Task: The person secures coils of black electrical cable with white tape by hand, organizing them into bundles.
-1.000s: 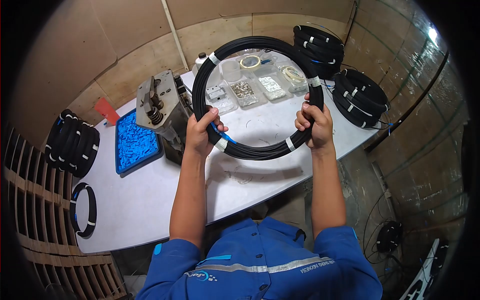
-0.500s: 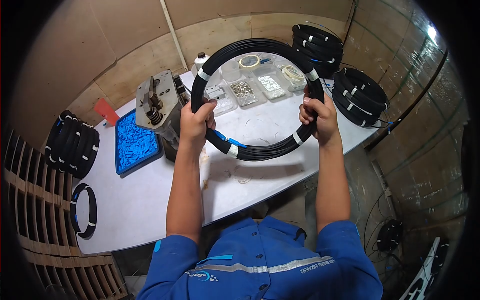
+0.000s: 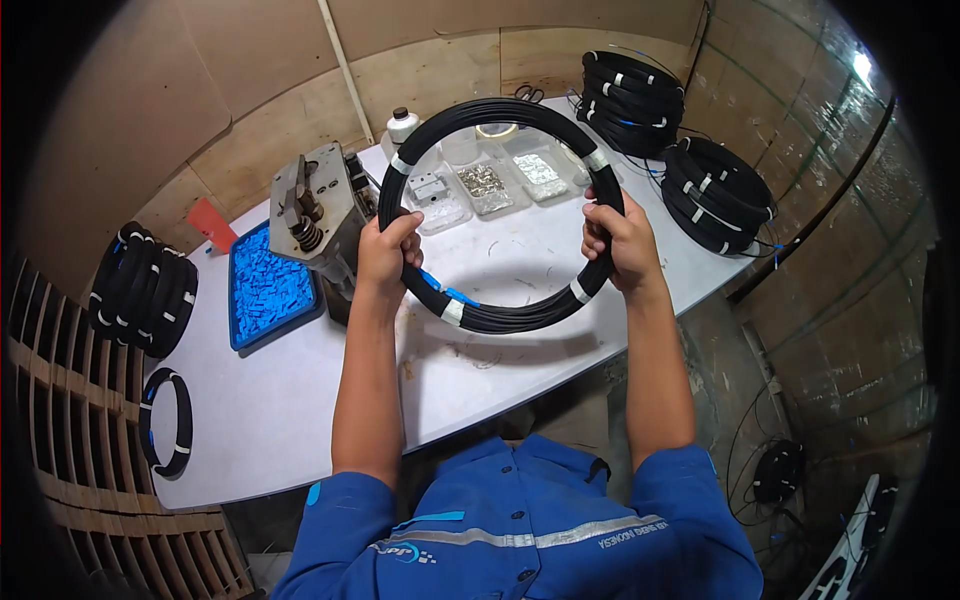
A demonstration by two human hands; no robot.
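Note:
A large coil of black cable (image 3: 515,318) is held up over the white table, its ring facing me. White tape bands wrap it at several places, and blue connectors (image 3: 446,289) sit on its lower left part. My left hand (image 3: 388,250) grips the coil's left side, thumb across the cable. On the opposite side my right hand (image 3: 625,240) has its fingers wrapped round the cable. Through the ring, clear trays with small metal parts (image 3: 485,188) and a roll of tape (image 3: 497,130) show behind it.
A metal machine (image 3: 322,200) stands left of the coil, beside a blue tray of blue connectors (image 3: 268,285). Stacked black coils (image 3: 628,100) and another pile (image 3: 718,195) are at the right back. More coils (image 3: 145,290) and one thin coil (image 3: 184,425) lie left. A white bottle (image 3: 402,126) stands behind.
Both hands have lowered the coil slightly and brought it a little left, the right hand more so. Scissors behind the coil's top now show.

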